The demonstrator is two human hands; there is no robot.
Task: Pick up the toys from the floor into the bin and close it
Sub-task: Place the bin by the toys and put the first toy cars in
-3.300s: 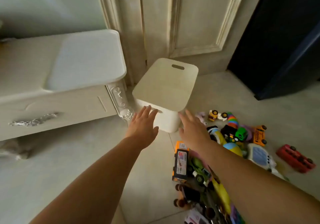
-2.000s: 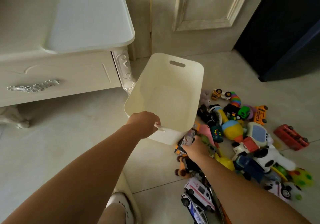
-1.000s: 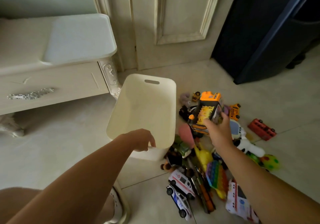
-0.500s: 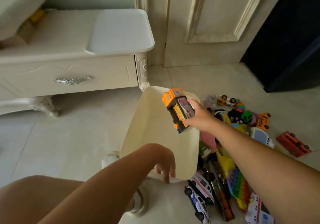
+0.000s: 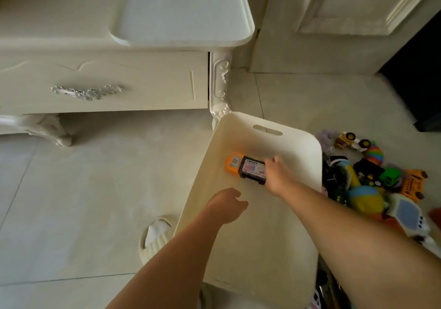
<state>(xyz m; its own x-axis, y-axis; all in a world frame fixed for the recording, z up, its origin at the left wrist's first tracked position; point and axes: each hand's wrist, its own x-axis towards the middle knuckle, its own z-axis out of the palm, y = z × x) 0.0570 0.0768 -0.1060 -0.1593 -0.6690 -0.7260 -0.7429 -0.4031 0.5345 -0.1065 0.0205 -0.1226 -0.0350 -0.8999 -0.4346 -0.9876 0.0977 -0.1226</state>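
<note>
1. My left forearm crosses the lower frame; the left hand [image 5: 226,205] hangs over the near part of the bin [image 5: 307,141], fingers loosely curled and apart, gripping nothing I can see.
2. A pale slipper [image 5: 155,237] sits on the floor tiles [image 5: 83,189] just left of the bin's near corner.
3. My right hand [image 5: 278,175] reaches deep into the bin. It touches the rear end of the orange toy truck [image 5: 247,168]; motion blur hides whether the fingers pinch it or lie apart.
4. The truck lies on its side against the bin's inner surface, cab pointing left.
5. A slot handle [image 5: 267,129] is cut in the bin's far wall.
6. The remaining toys [image 5: 372,180] are heaped on the floor just right of the bin, among them a rainbow ring piece [image 5: 375,152] and a green vehicle [image 5: 390,177].
7. Beyond the bin stands a cream cabinet [image 5: 119,79] with an ornate drawer pull [image 5: 87,92], its carved leg near the bin's far left corner. A panelled door [image 5: 334,10] closes the background.
</note>
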